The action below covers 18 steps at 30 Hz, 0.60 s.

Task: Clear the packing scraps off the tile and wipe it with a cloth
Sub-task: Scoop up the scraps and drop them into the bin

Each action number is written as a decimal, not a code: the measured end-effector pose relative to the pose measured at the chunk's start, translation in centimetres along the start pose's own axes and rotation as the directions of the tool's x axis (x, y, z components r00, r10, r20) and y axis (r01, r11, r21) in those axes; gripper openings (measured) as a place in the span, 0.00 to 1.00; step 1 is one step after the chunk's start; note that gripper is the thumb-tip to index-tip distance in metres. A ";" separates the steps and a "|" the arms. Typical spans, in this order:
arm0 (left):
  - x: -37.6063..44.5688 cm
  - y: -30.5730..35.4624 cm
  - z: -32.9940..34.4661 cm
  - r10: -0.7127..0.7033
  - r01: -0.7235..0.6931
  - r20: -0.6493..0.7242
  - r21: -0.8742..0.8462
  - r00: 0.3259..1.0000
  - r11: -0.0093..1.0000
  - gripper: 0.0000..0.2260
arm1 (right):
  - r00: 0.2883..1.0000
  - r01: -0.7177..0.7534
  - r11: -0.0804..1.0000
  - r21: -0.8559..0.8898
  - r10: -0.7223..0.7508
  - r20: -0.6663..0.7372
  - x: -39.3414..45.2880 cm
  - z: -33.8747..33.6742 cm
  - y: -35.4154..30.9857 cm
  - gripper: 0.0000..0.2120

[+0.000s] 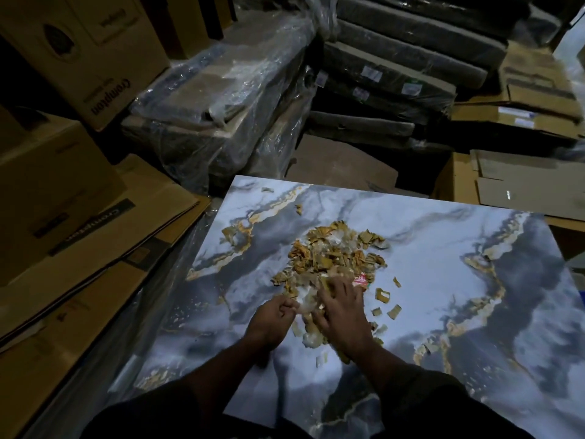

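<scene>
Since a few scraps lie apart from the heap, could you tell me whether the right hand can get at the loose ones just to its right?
Probably yes: the right hand rests on the scrap heap, and the loose scraps lie on bare tile beside it, nothing between.

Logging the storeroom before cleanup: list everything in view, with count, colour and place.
tile: one, glossy grey-white marble with gold veins, centre.
packing scraps: one pile plus strays, tan, mid-tile.
cardboard boxes: several, brown, left.
flattened cartons: several, brown, right.
plastic-wrapped bundles: several, grey, behind tile.
stacked slabs: several, dark grey, top centre.
left hand: grips scraps, pile's near edge.
right hand: fingers spread over the scraps.
</scene>
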<state>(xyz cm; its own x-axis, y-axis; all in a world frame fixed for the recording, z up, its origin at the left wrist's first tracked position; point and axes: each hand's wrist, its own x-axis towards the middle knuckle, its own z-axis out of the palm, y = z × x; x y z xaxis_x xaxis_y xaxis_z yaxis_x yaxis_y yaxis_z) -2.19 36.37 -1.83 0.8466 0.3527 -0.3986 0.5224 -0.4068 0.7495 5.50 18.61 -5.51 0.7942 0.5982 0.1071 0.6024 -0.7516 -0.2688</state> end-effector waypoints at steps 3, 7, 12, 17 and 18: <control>0.1 0.3 0.3 0.011 -0.013 -0.056 -0.021 0.998 1.000 0.07 | 0.998 0.033 0.999 0.038 -0.031 -0.049 -0.3 -0.7 0.0 0.19; 0.4 2.2 0.7 0.135 -0.145 -0.210 -0.034 0.968 0.989 0.05 | 0.990 0.011 0.984 0.177 0.013 -0.137 0.1 -1.9 -0.1 0.18; 0.8 6.9 1.6 0.252 -0.290 -0.401 -0.035 0.881 0.956 0.06 | 0.936 -0.143 0.871 0.470 0.274 -0.222 1.0 -4.4 -0.8 0.09; 1.0 10.4 3.1 0.098 -0.135 -0.106 -0.441 0.990 0.887 0.14 | 0.869 -0.211 0.651 0.729 0.466 -0.165 2.1 -7.0 -1.9 0.07; 0.8 10.9 3.5 0.072 -0.083 -0.042 -0.541 0.997 0.837 0.13 | 0.868 -0.201 0.619 0.760 0.472 -0.155 2.3 -7.3 -2.3 0.06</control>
<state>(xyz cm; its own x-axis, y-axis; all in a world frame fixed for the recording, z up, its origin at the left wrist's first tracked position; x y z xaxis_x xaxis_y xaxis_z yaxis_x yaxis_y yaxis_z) 4.58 29.28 4.21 0.8767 0.3579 -0.3213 0.3117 0.0861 0.9463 6.56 19.68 2.29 0.9860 0.1209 0.1146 0.1522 -0.3738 -0.9149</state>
